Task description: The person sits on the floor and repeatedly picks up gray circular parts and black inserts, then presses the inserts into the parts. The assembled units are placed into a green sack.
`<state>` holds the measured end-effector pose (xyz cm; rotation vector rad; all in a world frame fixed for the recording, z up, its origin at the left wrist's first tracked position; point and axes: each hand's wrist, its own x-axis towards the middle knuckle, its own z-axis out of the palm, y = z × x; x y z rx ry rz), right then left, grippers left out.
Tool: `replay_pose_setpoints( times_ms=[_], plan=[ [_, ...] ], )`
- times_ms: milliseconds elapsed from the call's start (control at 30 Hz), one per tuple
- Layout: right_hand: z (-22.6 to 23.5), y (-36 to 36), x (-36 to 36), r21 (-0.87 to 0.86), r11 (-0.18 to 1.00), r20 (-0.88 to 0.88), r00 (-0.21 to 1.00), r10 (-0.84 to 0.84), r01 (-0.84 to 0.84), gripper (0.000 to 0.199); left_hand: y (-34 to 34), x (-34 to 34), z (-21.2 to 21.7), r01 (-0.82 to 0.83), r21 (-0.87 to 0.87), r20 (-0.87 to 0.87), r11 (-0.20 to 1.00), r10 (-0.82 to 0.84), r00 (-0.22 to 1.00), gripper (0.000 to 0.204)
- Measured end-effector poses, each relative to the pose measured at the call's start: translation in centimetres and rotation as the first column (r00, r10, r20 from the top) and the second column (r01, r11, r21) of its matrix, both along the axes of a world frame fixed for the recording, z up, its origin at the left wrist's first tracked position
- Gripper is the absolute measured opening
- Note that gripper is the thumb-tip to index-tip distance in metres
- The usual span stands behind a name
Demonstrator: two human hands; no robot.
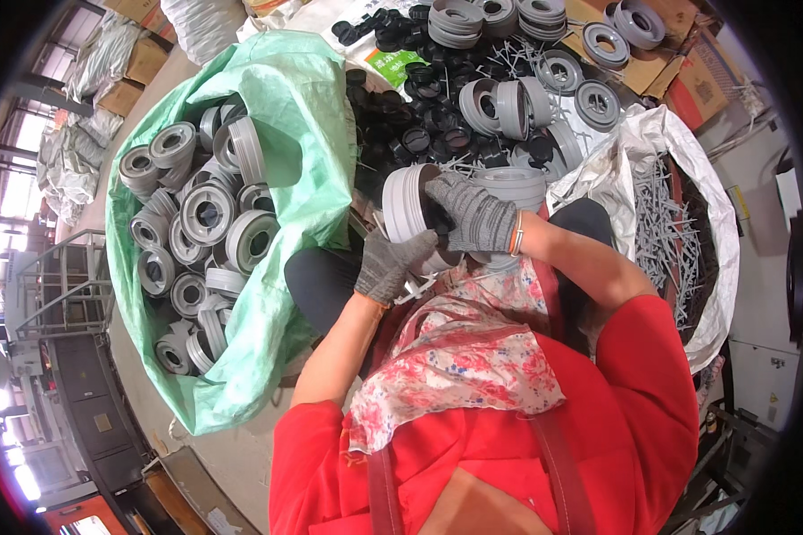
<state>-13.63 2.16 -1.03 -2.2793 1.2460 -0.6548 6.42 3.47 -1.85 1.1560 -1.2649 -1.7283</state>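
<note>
fingers (459, 209) of both gloved hands tight around grey plastic ring (404, 207), green sack's rim (335, 169) just beside

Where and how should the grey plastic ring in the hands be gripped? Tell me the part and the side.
Grip the grey ring by its outer rim, from both sides: it stands on edge, its ribbed wall exposed. The right hand already covers its right face and centre; the left hand supports it from below.
</note>
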Motion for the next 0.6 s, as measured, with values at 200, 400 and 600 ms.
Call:
replay_pose_setpoints(
  times_ms=[200, 400, 600],
  plan=[
    [1.2, 1.6, 0.1, -0.112, 0.985, -0.032, 0.991, 0.130, -0.132, 0.067, -0.3, 1.4, 1.7, 0.162, 0.310, -0.350, 0.937, -0.046, 0.936, 0.046],
    [0.9, 1.0, 0.6, 0.278, 0.951, 0.430, 0.867, -0.252, 0.138, 0.065, 1.1, -0.1, 3.2, 0.188, -0.319, 0.282, 0.929, -0.096, 0.955, 0.045],
    [-6.9, -0.6, -3.5, 0.239, 0.472, 0.850, -0.052, -0.524, -0.849, 0.048, -1.3, 0.9, 2.2, 0.704, -0.652, 0.740, 0.281, 0.036, 0.671, 0.094]
  ],
)
